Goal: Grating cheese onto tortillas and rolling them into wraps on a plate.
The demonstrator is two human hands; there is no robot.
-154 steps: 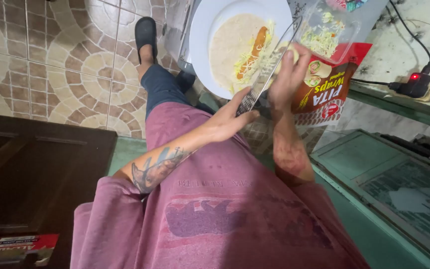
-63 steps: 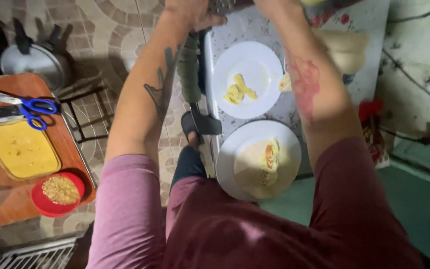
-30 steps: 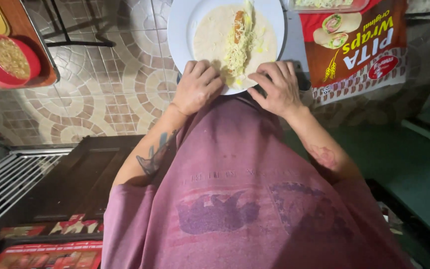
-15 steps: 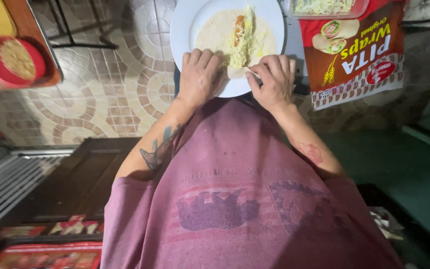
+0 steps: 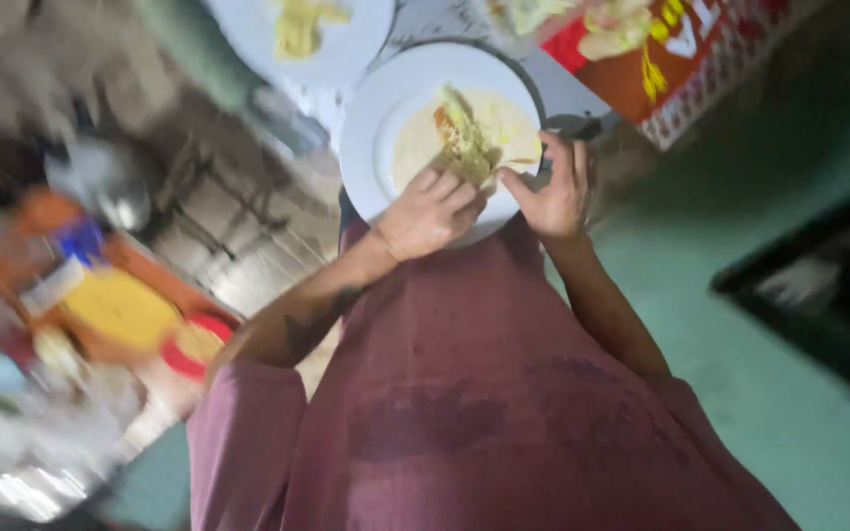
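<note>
Fingers (image 5: 459, 192) of both hands pinch the flatbread's (image 5: 504, 128) near edge.

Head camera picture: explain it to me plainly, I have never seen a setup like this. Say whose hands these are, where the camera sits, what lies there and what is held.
There is no machine here. A person wears a camera on the head, so the single picture looks down over their maroon shirt at their own two bare hands. The picture is blurred. In front lies a white plate with a flat wrap topped with filling. The left hand and right hand both rest at the near edge of the wrap, fingers pinching it as if folding. Beyond is a second plate and a red packet. To the left a wooden table carries a yellow tray and a red bowl.
</note>
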